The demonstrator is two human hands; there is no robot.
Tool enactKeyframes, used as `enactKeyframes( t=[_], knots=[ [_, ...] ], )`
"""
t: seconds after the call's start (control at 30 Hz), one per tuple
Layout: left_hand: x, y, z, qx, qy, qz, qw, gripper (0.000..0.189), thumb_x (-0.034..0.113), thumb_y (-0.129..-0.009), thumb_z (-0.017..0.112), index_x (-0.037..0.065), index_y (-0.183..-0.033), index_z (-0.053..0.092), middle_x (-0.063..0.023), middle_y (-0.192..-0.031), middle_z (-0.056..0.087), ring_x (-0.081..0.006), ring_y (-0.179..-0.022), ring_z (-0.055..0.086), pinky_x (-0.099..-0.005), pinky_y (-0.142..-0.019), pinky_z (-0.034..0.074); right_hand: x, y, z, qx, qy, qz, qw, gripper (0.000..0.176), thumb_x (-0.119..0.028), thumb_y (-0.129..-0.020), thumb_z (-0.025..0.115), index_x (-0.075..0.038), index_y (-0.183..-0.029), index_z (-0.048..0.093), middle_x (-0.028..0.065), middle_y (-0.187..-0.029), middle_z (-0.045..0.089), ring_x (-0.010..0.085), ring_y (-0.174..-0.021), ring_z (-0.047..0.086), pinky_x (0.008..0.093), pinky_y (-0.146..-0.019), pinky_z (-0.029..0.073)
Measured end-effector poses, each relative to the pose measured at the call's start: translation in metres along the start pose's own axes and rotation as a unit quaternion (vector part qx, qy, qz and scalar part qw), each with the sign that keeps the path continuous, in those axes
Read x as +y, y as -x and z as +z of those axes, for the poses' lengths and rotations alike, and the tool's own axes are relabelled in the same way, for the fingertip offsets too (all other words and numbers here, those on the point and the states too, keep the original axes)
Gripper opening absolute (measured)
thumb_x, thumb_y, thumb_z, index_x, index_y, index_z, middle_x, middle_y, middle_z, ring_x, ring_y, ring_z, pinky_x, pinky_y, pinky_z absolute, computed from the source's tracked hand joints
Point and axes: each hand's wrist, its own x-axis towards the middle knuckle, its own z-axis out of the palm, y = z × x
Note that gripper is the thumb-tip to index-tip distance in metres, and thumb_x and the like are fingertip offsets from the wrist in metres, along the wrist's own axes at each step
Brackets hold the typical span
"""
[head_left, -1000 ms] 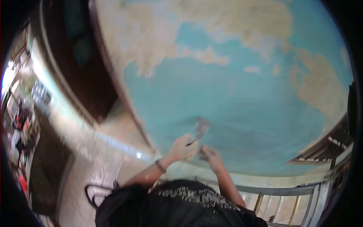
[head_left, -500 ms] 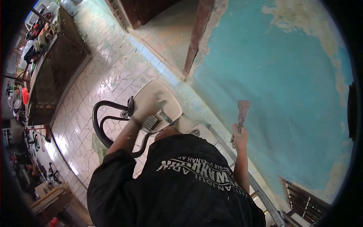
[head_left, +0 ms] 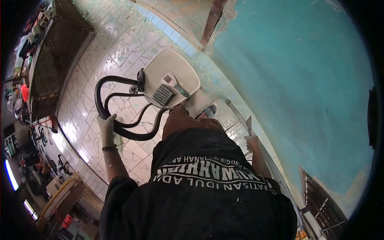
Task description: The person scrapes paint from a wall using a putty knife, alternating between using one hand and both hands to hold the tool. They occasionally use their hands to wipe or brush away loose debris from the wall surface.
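My left hand [head_left: 106, 127], pale as if gloved, is wrapped round the black tubular frame [head_left: 98, 94] of a chair. On the chair's cream seat [head_left: 156, 64] lie a grey ridged block [head_left: 163, 95] and a scraper with a green handle [head_left: 182, 91]. My right hand [head_left: 252, 142] is closed around another scraper [head_left: 249, 126], its blade pointing up beside the turquoise wall [head_left: 296, 88]. That scraper's handle is mostly hidden by my fingers.
A metal rail, seemingly of a ladder [head_left: 239, 116], runs along the wall base. A sandalled foot [head_left: 209, 112] shows by the chair. Debris lies on the tiled floor [head_left: 116, 44]. At left stands a cluttered counter [head_left: 60, 52]; a slatted wooden piece [head_left: 320, 196] is at lower right.
My left hand has moved from over the seat to the chair frame and taken hold of it. The right hand with its scraper is lower in view. The view has shifted.
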Motion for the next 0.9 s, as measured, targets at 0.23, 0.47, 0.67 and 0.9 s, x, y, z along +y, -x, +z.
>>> enactKeyframes(
  t=[0.23, 0.47, 0.67, 0.9],
  knots=[
    [-0.021, 0.044, 0.035, -0.064, 0.509, -0.112, 0.851, 0.041, 0.005, -0.085, 0.057, -0.002, -0.122, 0.043, -0.0243, -0.096, 0.066, -0.0399, -0.090, 0.068, -0.0506, -0.091, 0.053, 0.046, -0.054, -0.042, -0.019, 0.023, -0.062, 0.998, 0.026, -0.022, -0.080, 0.070, 0.001, -0.090, 0.063, 0.0104, -0.063, 0.059, 0.0216, -0.050, 0.058, 0.0398, -0.043, 0.047],
    [-0.029, 0.045, 0.027, -0.136, 0.516, -0.084, 0.842, 0.010, 0.001, -0.081, 0.057, 0.004, -0.090, 0.053, -0.0090, -0.070, 0.058, -0.0273, -0.065, 0.060, -0.0452, -0.073, 0.052, 0.050, -0.028, -0.040, -0.007, -0.081, -0.057, 0.995, 0.025, -0.023, -0.082, 0.069, -0.001, -0.091, 0.063, 0.0067, -0.063, 0.054, 0.0193, -0.048, 0.053, 0.0375, -0.042, 0.044],
    [-0.080, 0.069, 0.005, -0.095, 0.526, -0.094, 0.840, 0.006, 0.004, -0.083, 0.053, 0.006, -0.088, 0.051, -0.0065, -0.069, 0.054, -0.0233, -0.061, 0.054, -0.0439, -0.073, 0.052, 0.112, -0.012, -0.012, -0.037, -0.159, -0.012, 0.987, 0.022, -0.019, -0.083, 0.070, -0.006, -0.096, 0.057, 0.0039, -0.063, 0.048, 0.0158, -0.046, 0.046, 0.0347, -0.041, 0.037],
    [-0.194, 0.084, -0.074, -0.061, 0.497, -0.129, 0.856, 0.008, 0.002, -0.081, 0.051, 0.008, -0.086, 0.054, -0.0032, -0.070, 0.053, -0.0195, -0.061, 0.053, -0.0360, -0.065, 0.050, 0.130, 0.030, 0.031, -0.004, -0.192, -0.035, 0.981, 0.023, -0.021, -0.083, 0.071, -0.005, -0.093, 0.059, 0.0053, -0.065, 0.052, 0.0168, -0.048, 0.049, 0.0355, -0.041, 0.040]
  ],
)
